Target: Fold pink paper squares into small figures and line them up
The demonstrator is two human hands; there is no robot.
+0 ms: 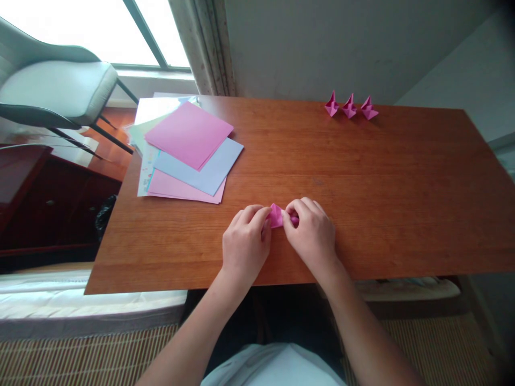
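Note:
A small piece of folded pink paper [276, 216] is held between my two hands, low over the front middle of the table. My left hand [247, 238] pinches its left side between thumb and fingers. On the other side, my right hand [311, 233] grips the right part, and a bit of pink shows below its fingers. Much of the folded shape is hidden by the fingertips. Three finished-looking pink origami figures [349, 106] with pointed tips stand in a row near the table's back edge.
The brown wooden table [402, 187] reaches to a wall at the back. On its left lie square pink sheets [191, 134], a light blue sheet [213, 166] and more pink sheets [185, 187] over plastic packaging. A white chair [60, 88] stands beyond, by the window.

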